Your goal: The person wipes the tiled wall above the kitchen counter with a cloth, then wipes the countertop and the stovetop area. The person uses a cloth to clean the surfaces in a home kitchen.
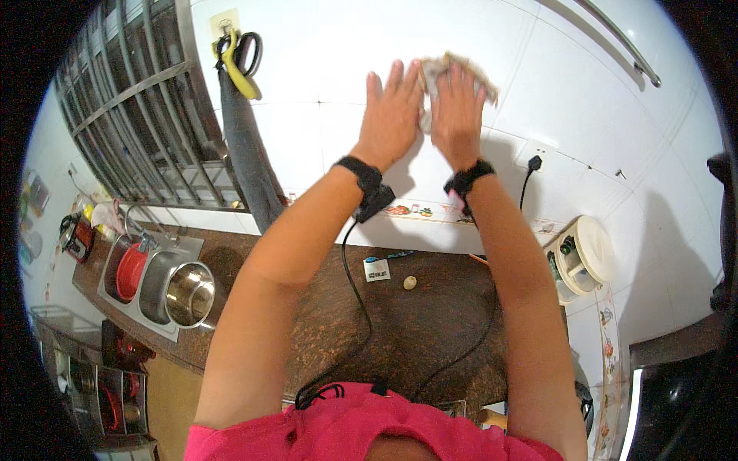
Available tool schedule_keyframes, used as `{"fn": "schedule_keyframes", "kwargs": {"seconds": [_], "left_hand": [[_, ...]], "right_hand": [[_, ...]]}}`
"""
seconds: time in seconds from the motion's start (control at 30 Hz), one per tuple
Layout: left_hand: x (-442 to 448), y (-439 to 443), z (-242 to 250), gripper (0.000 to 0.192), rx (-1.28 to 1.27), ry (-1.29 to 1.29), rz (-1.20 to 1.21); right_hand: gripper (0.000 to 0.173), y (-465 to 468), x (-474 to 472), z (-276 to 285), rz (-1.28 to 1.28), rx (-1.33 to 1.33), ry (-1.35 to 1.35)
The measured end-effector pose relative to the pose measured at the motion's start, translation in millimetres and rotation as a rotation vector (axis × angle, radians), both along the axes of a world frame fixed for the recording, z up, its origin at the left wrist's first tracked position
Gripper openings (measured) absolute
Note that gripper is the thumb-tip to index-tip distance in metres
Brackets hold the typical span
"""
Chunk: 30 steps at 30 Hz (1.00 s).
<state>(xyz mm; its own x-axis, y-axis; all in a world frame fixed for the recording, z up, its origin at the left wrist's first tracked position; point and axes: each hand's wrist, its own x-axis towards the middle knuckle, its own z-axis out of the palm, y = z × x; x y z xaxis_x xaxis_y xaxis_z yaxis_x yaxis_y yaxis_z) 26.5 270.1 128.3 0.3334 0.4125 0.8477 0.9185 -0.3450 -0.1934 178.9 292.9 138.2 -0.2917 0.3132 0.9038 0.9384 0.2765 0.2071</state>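
My right hand lies flat over a beige, brown-edged cloth and presses it against the white tiled wall. The cloth looks blurred and crumpled, and part of it is hidden under the fingers. Just to the left, my left hand is spread on the tiles, its fingertips close to the cloth's left edge. Whether they touch the cloth is hard to tell. Both wrists wear black bands, and a black cable hangs from the left one.
Below is a dark stone countertop with a small white card and a small round pale object. Scissors and a grey cloth hang left. A plug, a white rack and a metal rail are right.
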Motion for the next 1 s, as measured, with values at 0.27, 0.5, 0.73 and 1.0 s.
{"fn": "schedule_keyframes", "kwargs": {"seconds": [0.27, 0.5, 0.73, 1.0], "left_hand": [[-36, -24, -65, 0.052, -0.175, 0.048, -0.006], [-80, 12, 52, 0.055, 0.206, -0.147, 0.073], [-99, -3, -11, 0.054, -0.007, -0.211, 0.061], [-134, -6, -28, 0.050, 0.035, -0.133, 0.108]], "right_hand": [[0.040, -20, -8, -61, 0.072, -0.260, -0.038], [0.047, 27, -57, 97, 0.107, 0.238, -0.090], [0.062, 13, -94, 43, -0.019, 0.064, -0.253], [0.059, 10, -114, 8, -0.070, -0.128, -0.374]]}}
